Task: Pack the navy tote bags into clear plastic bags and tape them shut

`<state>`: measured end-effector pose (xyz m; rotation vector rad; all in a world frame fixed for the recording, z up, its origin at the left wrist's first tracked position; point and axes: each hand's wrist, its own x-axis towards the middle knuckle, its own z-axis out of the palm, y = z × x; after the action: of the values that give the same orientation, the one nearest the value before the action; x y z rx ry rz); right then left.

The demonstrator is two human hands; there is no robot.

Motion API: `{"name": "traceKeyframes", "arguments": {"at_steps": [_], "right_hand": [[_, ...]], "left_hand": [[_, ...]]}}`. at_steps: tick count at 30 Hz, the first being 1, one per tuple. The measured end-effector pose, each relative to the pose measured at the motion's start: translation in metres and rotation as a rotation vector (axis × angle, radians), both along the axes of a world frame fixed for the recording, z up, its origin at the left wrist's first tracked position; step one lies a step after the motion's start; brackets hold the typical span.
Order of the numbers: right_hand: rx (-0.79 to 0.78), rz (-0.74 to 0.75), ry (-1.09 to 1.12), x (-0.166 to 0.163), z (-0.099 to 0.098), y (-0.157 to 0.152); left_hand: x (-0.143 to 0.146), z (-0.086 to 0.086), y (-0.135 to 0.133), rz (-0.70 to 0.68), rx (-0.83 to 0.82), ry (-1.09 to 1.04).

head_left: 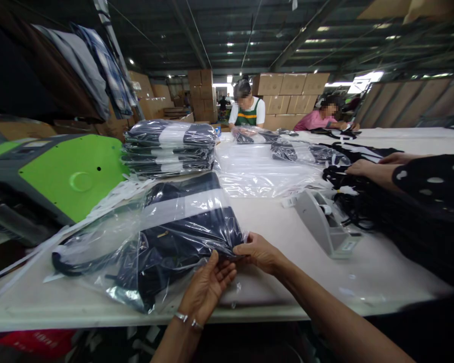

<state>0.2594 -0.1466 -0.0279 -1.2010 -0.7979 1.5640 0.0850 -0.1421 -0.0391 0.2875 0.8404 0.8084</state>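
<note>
A dark folded garment in a clear plastic bag [174,227] lies on the white table [287,227] in front of me. My left hand [208,285] pinches the bag's near right corner from below, fingers closed on the plastic. My right hand [259,252] grips the same edge from the right, fingers curled on it. A black hanger hook [71,264] shows at the bag's left end.
A stack of bagged garments [170,148] sits behind. A green machine [60,176] stands at left, a grey tape dispenser [325,224] at right. A co-worker's arms [378,171] in a dotted black sleeve handle dark clothes at right. Two people work at the far end.
</note>
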Motion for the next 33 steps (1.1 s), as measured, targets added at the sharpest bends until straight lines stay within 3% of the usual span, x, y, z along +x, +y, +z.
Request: {"name": "traceKeyframes", "arguments": {"at_steps": [3, 6, 8, 15, 22, 26, 29, 33], "right_hand": [[0.038, -0.004, -0.007, -0.003, 0.003, -0.002], [0.066, -0.013, -0.005, -0.006, 0.004, -0.005], [0.073, -0.023, -0.009, -0.006, 0.004, -0.007], [0.038, 0.073, 0.148, 0.000, 0.000, -0.012], [0.034, 0.064, 0.117, -0.002, -0.005, -0.014], [0.041, 0.061, 0.025, 0.002, 0.007, -0.022], [0.071, -0.115, -0.240, 0.048, 0.034, -0.041], [0.155, -0.696, -0.827, 0.158, 0.070, -0.083]], "left_hand": [[0.004, 0.002, 0.007, -0.145, 0.014, 0.105], [0.011, 0.004, 0.012, -0.187, 0.059, 0.221], [0.015, 0.003, 0.012, -0.172, 0.094, 0.267], [0.017, -0.002, 0.002, 0.066, 0.075, 0.191], [0.008, -0.013, 0.008, -0.102, 0.150, 0.191], [0.009, -0.010, 0.011, -0.057, 0.099, 0.150], [0.014, -0.002, 0.009, 0.054, 0.071, 0.172], [0.017, 0.001, 0.008, 0.118, 0.046, 0.170]]}}
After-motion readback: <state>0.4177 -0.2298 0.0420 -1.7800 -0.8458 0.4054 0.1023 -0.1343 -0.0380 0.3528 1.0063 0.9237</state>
